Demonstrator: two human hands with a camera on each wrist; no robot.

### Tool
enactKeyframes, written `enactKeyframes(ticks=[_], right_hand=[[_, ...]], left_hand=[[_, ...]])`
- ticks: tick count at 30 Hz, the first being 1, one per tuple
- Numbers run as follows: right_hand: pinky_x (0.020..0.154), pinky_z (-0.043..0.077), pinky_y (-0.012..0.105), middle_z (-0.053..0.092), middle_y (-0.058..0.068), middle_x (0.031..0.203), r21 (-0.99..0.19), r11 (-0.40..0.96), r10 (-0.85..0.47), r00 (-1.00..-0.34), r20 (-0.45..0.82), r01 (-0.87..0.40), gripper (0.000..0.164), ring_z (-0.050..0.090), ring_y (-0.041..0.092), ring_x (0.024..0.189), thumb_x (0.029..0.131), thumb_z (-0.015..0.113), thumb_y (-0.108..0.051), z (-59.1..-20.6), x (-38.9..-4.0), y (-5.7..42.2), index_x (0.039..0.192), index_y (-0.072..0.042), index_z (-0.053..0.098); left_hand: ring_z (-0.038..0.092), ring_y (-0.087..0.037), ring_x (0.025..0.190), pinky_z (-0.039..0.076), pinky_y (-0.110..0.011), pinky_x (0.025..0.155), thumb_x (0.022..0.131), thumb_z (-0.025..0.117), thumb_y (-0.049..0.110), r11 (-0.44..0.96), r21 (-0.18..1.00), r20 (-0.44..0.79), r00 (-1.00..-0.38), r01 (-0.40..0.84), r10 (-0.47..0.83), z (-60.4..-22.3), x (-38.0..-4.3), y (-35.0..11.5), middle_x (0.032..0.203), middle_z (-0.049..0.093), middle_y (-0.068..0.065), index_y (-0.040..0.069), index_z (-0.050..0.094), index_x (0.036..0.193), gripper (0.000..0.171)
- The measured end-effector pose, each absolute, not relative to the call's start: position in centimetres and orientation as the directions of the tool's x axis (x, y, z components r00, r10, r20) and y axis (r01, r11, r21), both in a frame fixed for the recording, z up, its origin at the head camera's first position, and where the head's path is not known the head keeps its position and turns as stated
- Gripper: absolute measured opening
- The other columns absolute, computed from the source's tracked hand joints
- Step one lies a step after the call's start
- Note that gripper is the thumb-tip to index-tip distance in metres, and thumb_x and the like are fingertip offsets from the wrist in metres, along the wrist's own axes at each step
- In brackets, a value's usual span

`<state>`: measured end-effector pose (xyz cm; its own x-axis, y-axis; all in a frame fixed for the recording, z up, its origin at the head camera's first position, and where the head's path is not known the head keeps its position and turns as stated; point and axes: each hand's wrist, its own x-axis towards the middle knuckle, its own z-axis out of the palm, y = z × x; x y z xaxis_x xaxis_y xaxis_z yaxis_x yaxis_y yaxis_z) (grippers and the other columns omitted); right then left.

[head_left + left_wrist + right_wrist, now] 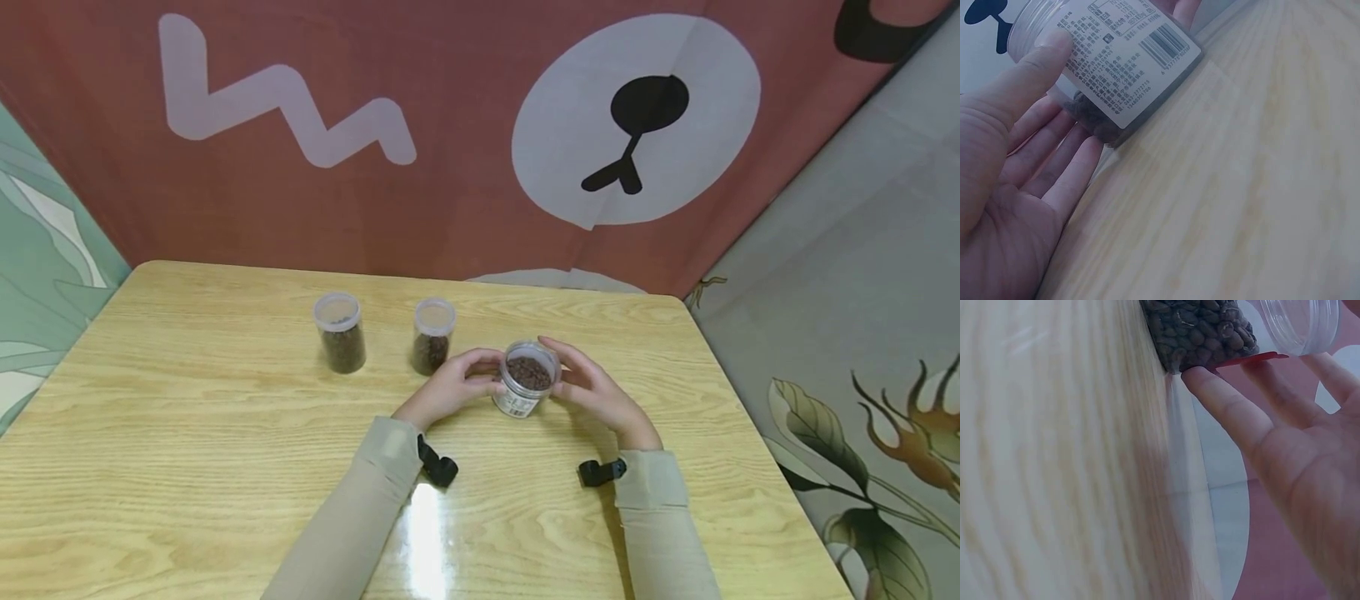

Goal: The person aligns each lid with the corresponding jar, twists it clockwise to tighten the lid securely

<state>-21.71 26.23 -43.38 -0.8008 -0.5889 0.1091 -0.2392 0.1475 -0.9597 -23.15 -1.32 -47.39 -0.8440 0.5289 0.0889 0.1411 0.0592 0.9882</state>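
Note:
A clear plastic jar (517, 403) partly filled with brown, bean-like pieces (1200, 331) stands upright between both hands, its base at the tabletop. My left hand (459, 385) holds it from the left. In the left wrist view, the thumb lies on the jar's white printed label (1119, 56), and the fingers curve behind and below it. My right hand (592, 390) holds the jar's right side, fingers around the back near the rim and thumb toward the front. In the right wrist view its fingertips touch the jar's side, near a red patch (1254, 359) below the clear threaded rim (1300, 325).
Two more clear jars with pale lids and dark contents stand to the left, one nearer (431, 342) the left hand and one farther (343, 337). The wooden table (225, 450) meets a reddish patterned cloth (465, 200) at its back edge.

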Motion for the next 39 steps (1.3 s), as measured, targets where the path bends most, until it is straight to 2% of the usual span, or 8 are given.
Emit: enactKeyframes(ticks=[3, 10, 18, 26, 33, 39], right_hand=[[0.098, 0.053, 0.031, 0.031, 0.030, 0.157, -0.963, 0.137, -0.589, -0.801, 0.109, -0.232, 0.065, 0.042, 0.053, 0.134, 0.098, 0.056, -0.001, -43.39, -21.72, 26.19, 0.158, -0.003, 0.030], [0.098, 0.054, 0.032, 0.036, 0.029, 0.153, -0.961, 0.130, -0.587, -0.800, 0.124, -0.244, 0.062, 0.050, 0.041, 0.130, 0.099, 0.059, 0.001, -43.49, -21.83, 26.27, 0.155, -0.001, 0.033], [0.099, 0.053, 0.031, 0.040, 0.027, 0.150, -0.953, 0.188, -0.545, -0.833, 0.098, -0.236, 0.061, 0.048, 0.048, 0.130, 0.096, 0.067, 0.001, -43.49, -21.84, 26.16, 0.147, 0.000, 0.035], [0.098, 0.052, 0.034, 0.043, 0.025, 0.147, -0.955, 0.202, -0.521, -0.849, 0.085, -0.219, 0.062, 0.050, 0.048, 0.129, 0.092, 0.073, 0.000, -43.37, -21.73, 25.97, 0.141, -0.001, 0.034], [0.096, 0.054, 0.033, 0.048, 0.029, 0.144, -0.955, 0.202, -0.523, -0.848, 0.083, -0.218, 0.070, 0.054, 0.047, 0.126, 0.094, 0.071, -0.003, -43.35, -21.68, 26.10, 0.151, -0.004, 0.030], [0.095, 0.055, 0.032, 0.045, 0.032, 0.145, -0.964, 0.164, -0.559, -0.825, 0.085, -0.211, 0.069, 0.053, 0.045, 0.126, 0.100, 0.059, -0.004, -43.39, -21.67, 26.23, 0.160, -0.011, 0.026]], left_hand=[[0.055, -0.026, 0.132, 0.046, -0.035, 0.110, 0.092, 0.077, 0.016, 0.060, 0.989, 0.084, -0.845, 0.136, 0.528, -47.39, -23.18, -1.33, 0.141, 0.059, -0.011, 0.005, 0.057, 0.141, 0.053], [0.056, -0.022, 0.131, 0.047, -0.032, 0.109, 0.093, 0.076, 0.017, 0.065, 0.991, 0.067, -0.851, 0.117, 0.520, -47.53, -23.27, -1.34, 0.140, 0.060, -0.007, 0.007, 0.057, 0.141, 0.053], [0.055, -0.026, 0.132, 0.047, -0.034, 0.109, 0.093, 0.076, 0.016, 0.049, 0.992, 0.076, -0.851, 0.119, 0.520, -47.41, -23.21, -1.32, 0.141, 0.059, -0.010, 0.005, 0.057, 0.141, 0.053], [0.054, -0.027, 0.133, 0.047, -0.035, 0.109, 0.093, 0.076, 0.014, 0.051, 0.992, 0.075, -0.850, 0.119, 0.521, -47.35, -23.15, -1.26, 0.142, 0.058, -0.011, 0.004, 0.056, 0.142, 0.054], [0.055, -0.026, 0.132, 0.047, -0.034, 0.108, 0.093, 0.076, 0.014, 0.045, 0.992, 0.076, -0.851, 0.116, 0.520, -47.41, -23.18, -1.22, 0.141, 0.059, -0.010, 0.004, 0.056, 0.141, 0.053], [0.055, -0.026, 0.132, 0.047, -0.034, 0.108, 0.093, 0.076, 0.014, 0.047, 0.992, 0.078, -0.850, 0.119, 0.520, -47.36, -23.15, -1.27, 0.141, 0.059, -0.011, 0.004, 0.057, 0.141, 0.053]])
